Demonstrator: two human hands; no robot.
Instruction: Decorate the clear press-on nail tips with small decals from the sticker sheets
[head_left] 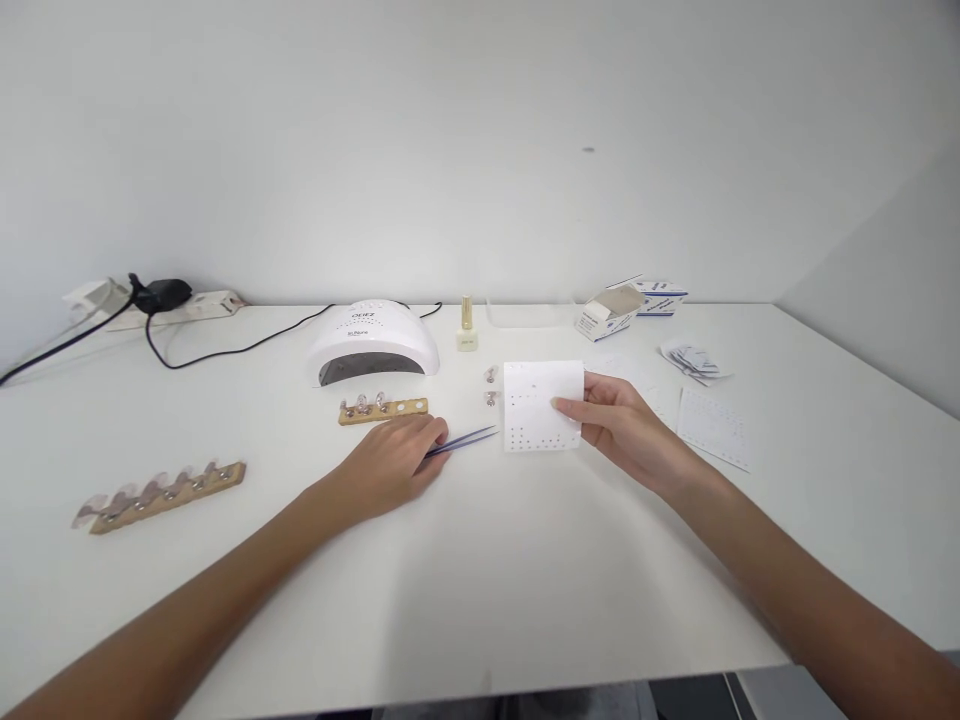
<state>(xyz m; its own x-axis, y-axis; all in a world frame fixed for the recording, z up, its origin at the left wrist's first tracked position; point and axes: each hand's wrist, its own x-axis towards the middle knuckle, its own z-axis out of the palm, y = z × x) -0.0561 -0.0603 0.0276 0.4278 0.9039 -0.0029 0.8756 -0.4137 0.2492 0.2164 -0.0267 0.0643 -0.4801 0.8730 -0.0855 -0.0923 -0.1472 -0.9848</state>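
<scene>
My left hand [397, 458] rests on the table, closed around a pair of blue tweezers [469, 439] whose tips point right. In my right hand [619, 420] is a white sticker sheet [541, 405] with rows of small dark marks, gripped at its right edge with the thumb in front. The tweezer tips are just left of the sheet, apart from it. Behind my left hand lies a short wooden nail-tip stand [383, 409] with several clear tips and bare white spots at its right end. Two loose nail tips [491, 386] are on the table left of the sheet.
A longer stand [171, 497] of nail tips lies at left. Behind are a white nail lamp [373, 338], a polish bottle [466, 328], a clear tray [529, 314] and an open box [609, 310]. Small packets [691, 361] and another sheet [714, 427] lie at right.
</scene>
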